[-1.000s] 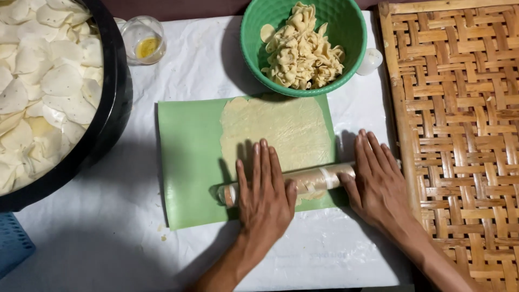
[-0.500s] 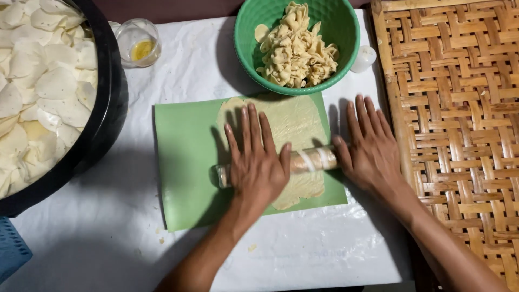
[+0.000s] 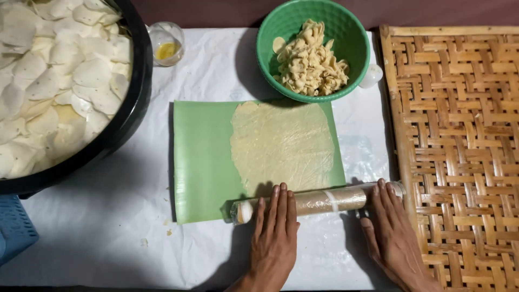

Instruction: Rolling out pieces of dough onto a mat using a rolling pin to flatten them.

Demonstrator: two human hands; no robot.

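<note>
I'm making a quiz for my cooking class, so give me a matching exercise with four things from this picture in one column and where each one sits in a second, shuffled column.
Things:
1. rolling pin
2. green bowl
3. small glass
4. woven mat

Places:
A. far right of the table
B. under both hands, at the near edge of the green sheet
C. between the black tub and the bowl
D. just beyond the flattened dough

Pairs: 1-B, 2-D, 3-C, 4-A

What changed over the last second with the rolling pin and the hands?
The rolling pin went up across the dough sheet, then rolled back to the green mat's near edge under the left hand and right hand, palms flat. Bowls unchanged.
</note>
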